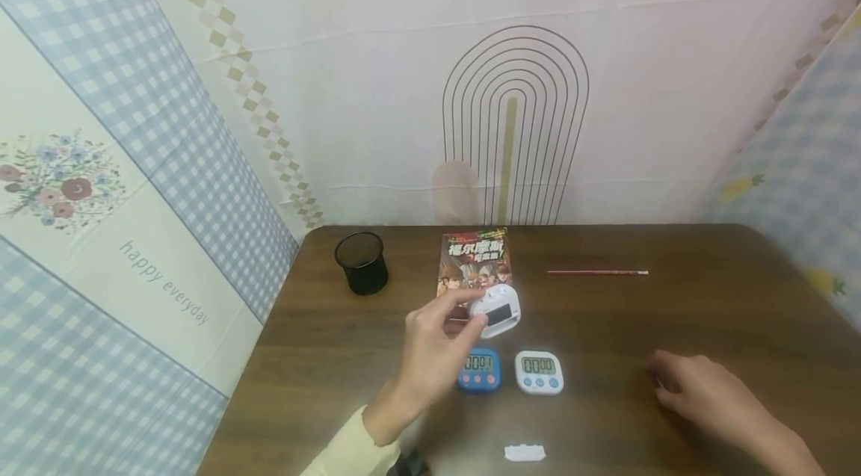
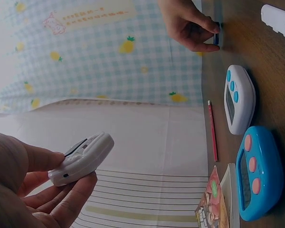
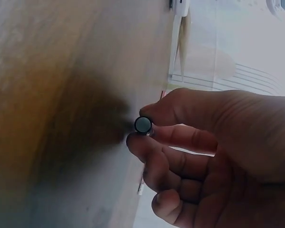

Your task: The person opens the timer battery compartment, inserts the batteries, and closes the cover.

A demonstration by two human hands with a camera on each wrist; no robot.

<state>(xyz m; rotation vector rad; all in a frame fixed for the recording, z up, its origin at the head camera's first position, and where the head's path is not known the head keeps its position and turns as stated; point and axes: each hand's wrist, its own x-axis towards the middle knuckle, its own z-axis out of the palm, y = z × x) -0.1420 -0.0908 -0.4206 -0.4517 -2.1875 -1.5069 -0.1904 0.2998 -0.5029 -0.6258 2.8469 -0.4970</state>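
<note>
In my left hand (image 1: 437, 341) a white digital timer (image 1: 501, 314) is pinched between thumb and fingers, raised above the table. Its back faces the head camera and shows a dark rectangular recess. My right hand (image 1: 706, 390) is low over the table's right side. Between its thumb and fingertips it pinches a small battery (image 3: 143, 124), seen end-on in the right wrist view. A blue timer (image 1: 480, 371) with pink buttons reads 00:01, partly behind the left hand. Beside it a white timer (image 1: 539, 373) with blue buttons reads 00:00. A small white battery cover (image 1: 525, 453) lies nearer the front.
A black mesh pen holder (image 1: 367, 278) stands at the back left of the brown table (image 1: 599, 326). Behind the left hand lies a book (image 1: 474, 255) with a colourful cover. A red pencil (image 1: 597, 273) lies at the back right.
</note>
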